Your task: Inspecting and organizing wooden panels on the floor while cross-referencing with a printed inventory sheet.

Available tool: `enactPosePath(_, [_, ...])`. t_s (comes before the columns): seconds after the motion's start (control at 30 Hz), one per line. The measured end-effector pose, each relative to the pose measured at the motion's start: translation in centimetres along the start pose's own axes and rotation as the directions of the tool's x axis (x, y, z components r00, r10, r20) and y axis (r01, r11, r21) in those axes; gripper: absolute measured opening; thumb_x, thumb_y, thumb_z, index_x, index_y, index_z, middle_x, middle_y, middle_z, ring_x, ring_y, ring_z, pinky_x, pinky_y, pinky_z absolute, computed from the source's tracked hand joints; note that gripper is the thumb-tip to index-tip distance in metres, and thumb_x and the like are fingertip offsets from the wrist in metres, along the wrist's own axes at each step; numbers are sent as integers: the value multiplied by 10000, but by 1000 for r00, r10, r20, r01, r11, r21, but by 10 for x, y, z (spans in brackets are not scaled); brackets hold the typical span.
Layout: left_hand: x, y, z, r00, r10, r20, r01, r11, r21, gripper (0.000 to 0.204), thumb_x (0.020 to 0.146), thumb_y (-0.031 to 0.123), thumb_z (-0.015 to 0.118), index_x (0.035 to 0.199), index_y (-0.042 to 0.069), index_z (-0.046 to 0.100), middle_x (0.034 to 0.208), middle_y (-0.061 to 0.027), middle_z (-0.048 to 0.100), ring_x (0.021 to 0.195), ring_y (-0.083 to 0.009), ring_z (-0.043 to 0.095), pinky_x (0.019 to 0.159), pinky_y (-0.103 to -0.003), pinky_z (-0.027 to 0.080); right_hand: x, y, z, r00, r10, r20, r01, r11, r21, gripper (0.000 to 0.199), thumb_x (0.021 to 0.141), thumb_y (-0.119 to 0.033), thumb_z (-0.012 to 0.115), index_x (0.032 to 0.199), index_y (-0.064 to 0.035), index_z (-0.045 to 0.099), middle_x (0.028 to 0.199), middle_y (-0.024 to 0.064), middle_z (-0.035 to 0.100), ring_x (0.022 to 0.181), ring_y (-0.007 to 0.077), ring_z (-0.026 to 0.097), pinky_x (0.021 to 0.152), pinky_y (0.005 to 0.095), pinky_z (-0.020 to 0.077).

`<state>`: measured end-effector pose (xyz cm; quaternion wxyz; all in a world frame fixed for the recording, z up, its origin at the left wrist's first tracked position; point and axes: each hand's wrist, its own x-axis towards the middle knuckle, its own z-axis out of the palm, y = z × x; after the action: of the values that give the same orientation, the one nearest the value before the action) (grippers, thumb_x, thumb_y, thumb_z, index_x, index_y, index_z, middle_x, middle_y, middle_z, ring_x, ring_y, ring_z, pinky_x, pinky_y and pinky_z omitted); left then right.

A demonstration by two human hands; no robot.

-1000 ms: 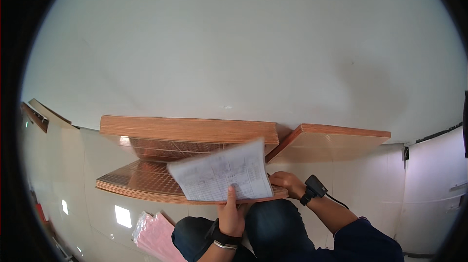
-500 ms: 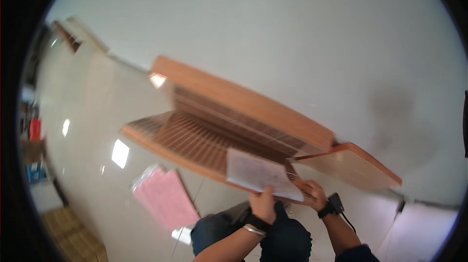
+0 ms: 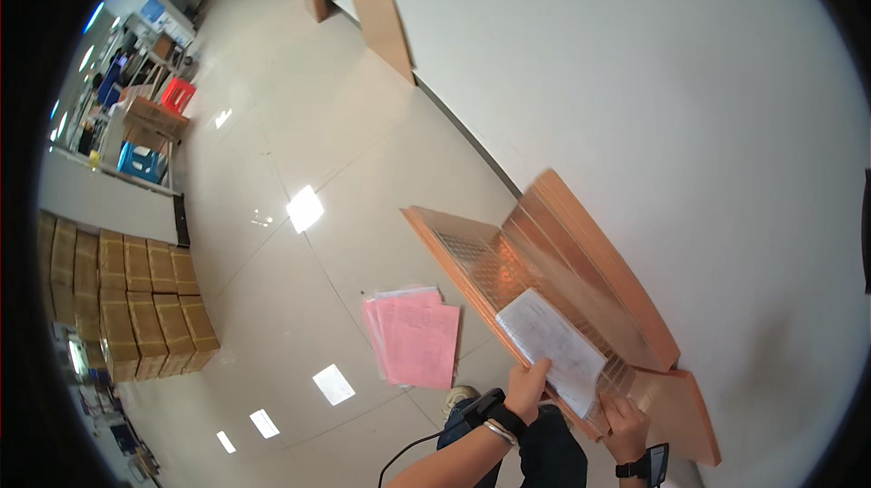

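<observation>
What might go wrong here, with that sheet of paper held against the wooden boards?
The left hand pinches only the edge of the white paper sheet, so it may slip or crease. The wooden boards lean against the wall and might slide on the glossy floor. The pink papers lying near the feet could be stepped on.

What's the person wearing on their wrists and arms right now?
Both forearms are bare, with no sleeves showing. The left hand has a black wrist device with a cable trailing from it, plus a silver bracelet. The right hand has a black strap with a small dark device.
</observation>
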<state>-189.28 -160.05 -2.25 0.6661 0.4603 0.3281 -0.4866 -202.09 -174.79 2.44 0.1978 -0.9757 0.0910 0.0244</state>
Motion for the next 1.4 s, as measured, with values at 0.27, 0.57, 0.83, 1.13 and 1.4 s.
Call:
enactPosePath(0.27, [-61, 91, -2, 952, 293, -88, -306, 926, -221, 340, 808, 231, 557, 1048, 16, 448, 919, -54, 544, 711, -121, 524, 497, -244, 426, 104, -111, -55, 979, -176, 105, 186, 978, -98, 287, 557, -165, 675, 804, -58, 575, 679, 58, 513, 659, 227, 532, 506, 339, 425])
enactPosePath(0.57, [-51, 196, -36, 962, 172, -212, -225, 939, -261, 264, 698, 43, 510, 958, -5, 515, 811, -103, 558, 678, -209, 550, 535, -305, 440, 220, -223, -116, 974, -194, 120, 204, 976, -71, 273, 624, -256, 643, 775, -48, 550, 661, 81, 502, 661, 261, 528, 522, 386, 426])
enactPosePath(0.83, [-26, 283, -65, 973, -126, -192, 79, 968, -236, 262, 760, 54, 509, 1000, -43, 467, 865, -117, 561, 689, -249, 568, 615, -357, 487, 254, -164, -124, 912, -12, 411, 41, 997, -61, 447, 740, -175, 587, 1155, -85, 447, 1131, 155, 456, 1052, 347, 410, 882, 431, 357])
enactPosePath(1.13, [-21, 354, -99, 943, -268, -199, 185, 916, -355, 254, 791, 165, 533, 967, -14, 499, 881, -109, 582, 742, -223, 582, 613, -321, 483, 315, -183, -91, 772, -6, 635, 86, 992, -96, 374, 756, -152, 518, 1118, -95, 443, 1002, 172, 502, 850, 366, 513, 734, 463, 423])
enactPosePath(1.4, [45, 397, -199, 884, -444, -146, 452, 892, 18, 286, 780, 190, 563, 982, -4, 502, 741, -75, 550, 658, -207, 550, 610, -310, 447, 354, -238, -34, 747, -175, 641, 248, 969, -24, 400, 722, -203, 549, 1097, -104, 453, 934, 192, 507, 743, 397, 522, 652, 481, 426])
